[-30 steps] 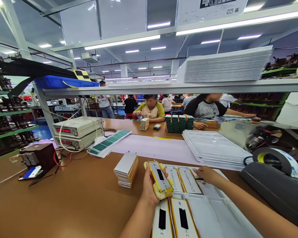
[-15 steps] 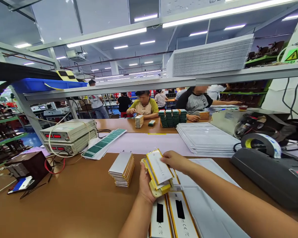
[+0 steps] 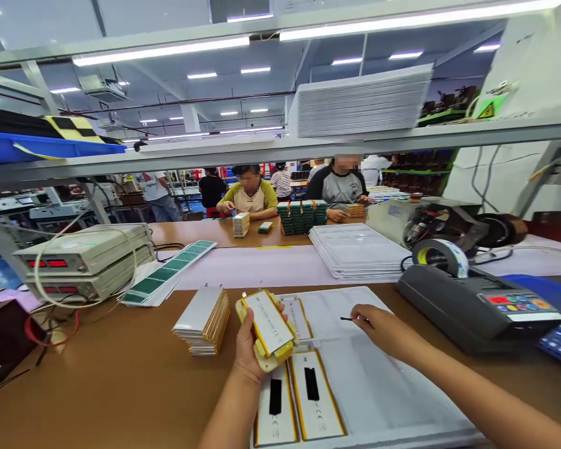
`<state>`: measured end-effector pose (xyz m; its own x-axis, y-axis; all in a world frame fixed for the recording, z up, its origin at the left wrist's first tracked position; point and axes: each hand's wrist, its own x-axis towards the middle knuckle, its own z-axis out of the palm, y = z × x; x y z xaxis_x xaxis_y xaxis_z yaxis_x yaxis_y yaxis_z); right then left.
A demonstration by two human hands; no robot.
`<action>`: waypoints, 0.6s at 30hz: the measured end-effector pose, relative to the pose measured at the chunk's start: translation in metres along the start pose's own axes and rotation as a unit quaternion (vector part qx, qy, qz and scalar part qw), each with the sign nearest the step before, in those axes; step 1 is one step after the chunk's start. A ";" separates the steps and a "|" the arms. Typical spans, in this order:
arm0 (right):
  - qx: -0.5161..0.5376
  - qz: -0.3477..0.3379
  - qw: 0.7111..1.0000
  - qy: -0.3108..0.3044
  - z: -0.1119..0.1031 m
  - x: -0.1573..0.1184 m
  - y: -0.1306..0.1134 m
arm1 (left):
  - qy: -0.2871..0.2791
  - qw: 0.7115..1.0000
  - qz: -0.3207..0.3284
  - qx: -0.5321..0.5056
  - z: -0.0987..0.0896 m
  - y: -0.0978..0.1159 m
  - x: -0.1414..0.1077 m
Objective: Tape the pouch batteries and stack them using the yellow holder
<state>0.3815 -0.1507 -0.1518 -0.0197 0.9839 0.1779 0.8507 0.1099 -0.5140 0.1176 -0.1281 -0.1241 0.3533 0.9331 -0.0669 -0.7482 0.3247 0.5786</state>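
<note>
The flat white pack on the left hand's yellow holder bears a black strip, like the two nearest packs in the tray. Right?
Not quite: in the head view, the flat white pack on the yellow holder bears none, only print; the two nearest packs do bear black strips.

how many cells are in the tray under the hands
3 visible: near-left cell, near-right cell and far cell, partly behind the left hand; more may be hidden.

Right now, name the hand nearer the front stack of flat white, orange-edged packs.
Left: the left hand is just right of the stack; the right hand is farther right.
</note>
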 end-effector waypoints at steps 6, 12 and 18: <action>0.118 0.029 0.991 0.050 0.006 -0.015 0.041 | 0.107 0.988 -0.017 0.106 0.009 0.001 0.001; 0.131 0.004 0.990 0.055 0.005 -0.017 0.038 | 0.133 0.973 0.118 0.150 0.055 0.032 -0.010; 0.088 -0.015 0.996 0.021 0.021 -0.023 0.058 | 0.187 0.901 0.156 0.359 0.104 0.107 -0.018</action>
<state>0.4199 -0.1636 -0.2031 -0.0184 0.9737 0.2272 0.7448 0.1649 -0.6466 0.0896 -0.1264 0.0238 -0.1258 0.9920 -0.0023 -0.1755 -0.0199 0.9843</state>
